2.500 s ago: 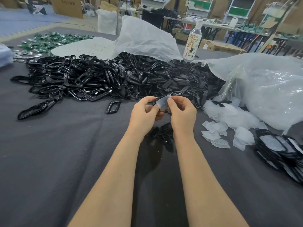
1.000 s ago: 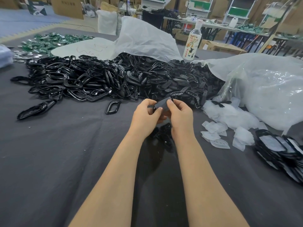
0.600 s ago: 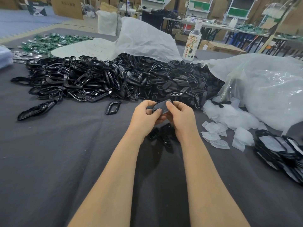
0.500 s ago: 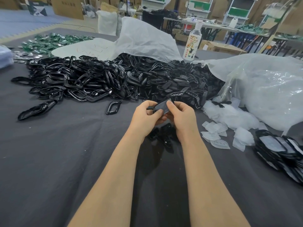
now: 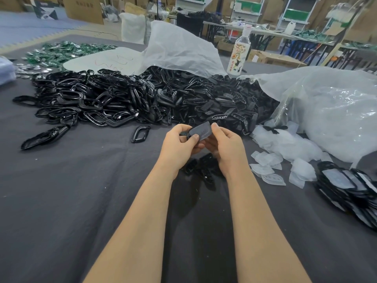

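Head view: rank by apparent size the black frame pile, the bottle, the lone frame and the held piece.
1. black frame pile
2. bottle, though farther away
3. lone frame and held piece: look alike, unranked

The left forearm point(image 5: 142, 211) and right forearm point(image 5: 259, 211) extended forward, bare, converging toward the wrists. The left hand point(image 5: 179, 141) and right hand point(image 5: 226, 144) met at centre, backs toward the camera, fingers curled. Each thumb pressed on a small dark part point(image 5: 201, 129) pinched between both hands.
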The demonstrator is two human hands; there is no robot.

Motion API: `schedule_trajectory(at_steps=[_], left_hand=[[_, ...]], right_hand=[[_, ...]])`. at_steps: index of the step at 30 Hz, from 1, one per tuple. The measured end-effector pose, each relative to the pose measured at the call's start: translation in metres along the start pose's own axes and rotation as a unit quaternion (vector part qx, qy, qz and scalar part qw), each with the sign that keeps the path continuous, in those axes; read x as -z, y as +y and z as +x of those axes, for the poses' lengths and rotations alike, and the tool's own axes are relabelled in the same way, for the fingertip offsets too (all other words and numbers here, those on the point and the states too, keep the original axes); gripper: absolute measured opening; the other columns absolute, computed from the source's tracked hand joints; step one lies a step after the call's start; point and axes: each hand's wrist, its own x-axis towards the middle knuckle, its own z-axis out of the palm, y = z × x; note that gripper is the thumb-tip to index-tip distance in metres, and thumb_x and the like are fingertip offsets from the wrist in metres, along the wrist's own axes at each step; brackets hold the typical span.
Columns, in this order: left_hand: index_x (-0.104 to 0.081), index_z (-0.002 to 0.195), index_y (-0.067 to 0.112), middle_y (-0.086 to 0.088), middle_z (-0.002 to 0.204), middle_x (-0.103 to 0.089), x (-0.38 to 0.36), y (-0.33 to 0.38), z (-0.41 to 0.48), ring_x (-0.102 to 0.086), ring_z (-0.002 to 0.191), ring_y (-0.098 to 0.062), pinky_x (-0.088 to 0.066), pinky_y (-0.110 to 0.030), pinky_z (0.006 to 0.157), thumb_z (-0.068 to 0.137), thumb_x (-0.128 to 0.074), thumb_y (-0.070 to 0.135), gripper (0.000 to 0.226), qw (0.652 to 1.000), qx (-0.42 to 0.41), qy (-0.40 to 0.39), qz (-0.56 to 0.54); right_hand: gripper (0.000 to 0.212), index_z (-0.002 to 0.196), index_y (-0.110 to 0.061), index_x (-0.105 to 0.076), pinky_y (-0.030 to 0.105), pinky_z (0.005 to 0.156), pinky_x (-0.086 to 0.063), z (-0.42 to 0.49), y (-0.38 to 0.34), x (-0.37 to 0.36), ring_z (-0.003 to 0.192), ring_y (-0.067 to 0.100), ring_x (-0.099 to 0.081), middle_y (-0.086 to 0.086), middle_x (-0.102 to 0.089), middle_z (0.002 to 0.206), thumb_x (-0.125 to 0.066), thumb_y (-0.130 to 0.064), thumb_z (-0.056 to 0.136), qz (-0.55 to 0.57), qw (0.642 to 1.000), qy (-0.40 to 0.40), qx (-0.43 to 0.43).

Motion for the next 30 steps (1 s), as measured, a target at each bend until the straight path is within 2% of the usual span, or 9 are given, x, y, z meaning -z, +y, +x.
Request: schedule_trajectory(at_steps=[6, 9, 13, 17, 22, 26, 30], left_hand=[[-0.053, 0.095, 0.021, 0.001, 0.076, -0.070, 0.0013, 0.0001, -0.0005, -0.068, 0.062, -0.004, -0.056, -0.018, 0.065, 0.095, -0.056, 0.004, 0.017, 1.000, -0.003, -0.002, 0.009], [-0.055, 0.091, 0.024, 0.003, 0.072, -0.070, 0.0017, 0.0002, -0.0007, -0.068, 0.062, -0.004, -0.056, -0.019, 0.062, 0.094, -0.059, 0.008, 0.017, 1.000, -0.006, 0.003, 0.024], [-0.058, 0.090, 0.027, 0.001, 0.074, -0.070, 0.0023, -0.0010, -0.0006, -0.067, 0.061, -0.002, -0.056, -0.019, 0.062, 0.095, -0.058, 0.011, 0.017, 0.999, -0.019, -0.005, 0.042], [-0.058, 0.090, 0.029, 0.003, 0.072, -0.070, 0.0035, -0.0017, -0.0004, -0.067, 0.061, -0.002, -0.056, -0.019, 0.063, 0.096, -0.057, 0.010, 0.020, 0.999, -0.022, 0.001, 0.046], [-0.058, 0.087, 0.029, 0.000, 0.075, -0.070, 0.0040, -0.0026, -0.0001, -0.067, 0.062, -0.003, -0.057, -0.021, 0.066, 0.095, -0.058, 0.010, 0.020, 0.998, -0.027, 0.007, 0.051], [-0.059, 0.090, 0.027, 0.002, 0.071, -0.070, 0.0034, -0.0031, 0.0004, -0.067, 0.062, -0.003, -0.057, -0.022, 0.067, 0.094, -0.059, 0.010, 0.017, 0.996, -0.040, -0.005, 0.076], [-0.058, 0.090, 0.025, 0.001, 0.075, -0.071, 0.0022, -0.0042, -0.0002, -0.068, 0.065, -0.005, -0.058, -0.025, 0.070, 0.093, -0.060, 0.008, 0.018, 0.992, -0.049, -0.015, 0.116]], right_hand=[[0.012, 0.086, -0.011, -0.067, 0.019, 0.063, -0.054, 0.0000, 0.0013, -0.0004, 0.067, 0.010, -0.067, 0.007, -0.071, 0.082, -0.057, -0.010, 0.093, -0.084, 0.996, 0.011, 0.032], [0.013, 0.085, -0.013, -0.067, 0.022, 0.068, -0.056, 0.0009, 0.0024, -0.0022, 0.073, 0.014, -0.068, 0.007, -0.071, 0.084, -0.058, -0.009, 0.093, -0.089, 0.995, 0.011, 0.046], [0.009, 0.090, -0.009, -0.068, 0.030, 0.078, -0.058, 0.0019, 0.0042, -0.0021, 0.083, 0.023, -0.070, 0.012, -0.072, 0.090, -0.059, -0.008, 0.092, -0.094, 0.994, -0.001, 0.047], [0.015, 0.101, -0.003, -0.069, 0.026, 0.073, -0.056, 0.0017, 0.0035, 0.0004, 0.075, 0.017, -0.068, 0.011, -0.072, 0.089, -0.058, -0.011, 0.094, -0.087, 0.995, -0.024, 0.031], [0.018, 0.107, -0.002, -0.067, 0.033, 0.084, -0.056, 0.0016, 0.0032, 0.0028, 0.082, 0.018, -0.066, 0.014, -0.072, 0.098, -0.057, -0.005, 0.093, -0.113, 0.991, -0.066, 0.025], [0.017, 0.105, -0.001, -0.067, 0.033, 0.081, -0.057, 0.0024, 0.0046, 0.0007, 0.080, 0.020, -0.066, 0.014, -0.071, 0.095, -0.058, -0.002, 0.091, -0.121, 0.991, -0.036, 0.030], [0.015, 0.103, 0.000, -0.067, 0.026, 0.073, -0.058, 0.0033, 0.0045, 0.0025, 0.074, 0.016, -0.068, 0.013, -0.072, 0.091, -0.059, -0.002, 0.090, -0.120, 0.992, -0.019, 0.024]])
